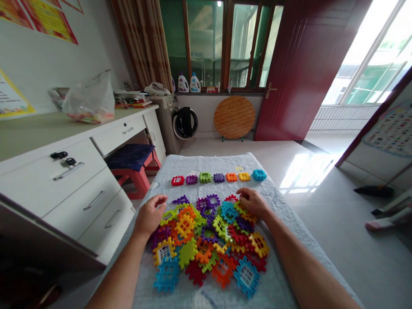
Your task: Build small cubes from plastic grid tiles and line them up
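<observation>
A heap of colourful interlocking plastic building tiles [187, 253] lies between my forearms on a cloth-covered table [197, 303]. At the heap's left edge rests my left hand [150, 216], its fingers loosely stretched and nothing visible in them. My right hand [251, 201] is over the far right side, fingers bent down by a yellow-green tile [240, 208]; whether it grips one is hidden. Beyond the heap runs a row of small assembled blocks: red [177, 180], purple [191, 180], green [205, 177], dark violet [219, 178], orange [231, 177], yellow [244, 176] and blue [259, 175].
To the left stands a white desk [78, 177] with a plastic bag [91, 102] on top. A stool with a blue seat [131, 156] is beside it. Behind are a washing machine [166, 122], a round wooden board [234, 117] and a red door [304, 70].
</observation>
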A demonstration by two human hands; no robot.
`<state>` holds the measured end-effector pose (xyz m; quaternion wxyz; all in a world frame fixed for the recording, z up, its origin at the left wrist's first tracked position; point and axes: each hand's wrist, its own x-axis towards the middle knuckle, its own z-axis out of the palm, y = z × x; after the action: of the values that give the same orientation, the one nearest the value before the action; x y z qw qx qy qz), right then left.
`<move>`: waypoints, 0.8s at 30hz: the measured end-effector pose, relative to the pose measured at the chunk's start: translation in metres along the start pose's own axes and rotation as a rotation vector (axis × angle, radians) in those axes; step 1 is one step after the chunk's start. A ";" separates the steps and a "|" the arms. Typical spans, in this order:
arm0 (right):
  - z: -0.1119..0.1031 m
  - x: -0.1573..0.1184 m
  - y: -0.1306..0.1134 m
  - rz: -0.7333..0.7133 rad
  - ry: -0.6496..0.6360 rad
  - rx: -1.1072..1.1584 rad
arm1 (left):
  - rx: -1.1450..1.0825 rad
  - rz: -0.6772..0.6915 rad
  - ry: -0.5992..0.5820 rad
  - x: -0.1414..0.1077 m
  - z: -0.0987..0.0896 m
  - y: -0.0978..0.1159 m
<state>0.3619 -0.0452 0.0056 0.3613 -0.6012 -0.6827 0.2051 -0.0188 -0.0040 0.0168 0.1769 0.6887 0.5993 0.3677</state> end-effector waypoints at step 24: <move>0.049 0.015 -0.118 -0.194 -0.443 -0.518 | -0.056 0.046 -0.074 -0.003 0.005 0.005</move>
<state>0.2459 -0.0456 0.0621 0.0577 -0.5460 -0.8279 0.1151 -0.0124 -0.0074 0.0159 0.2094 0.7102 0.5659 0.3626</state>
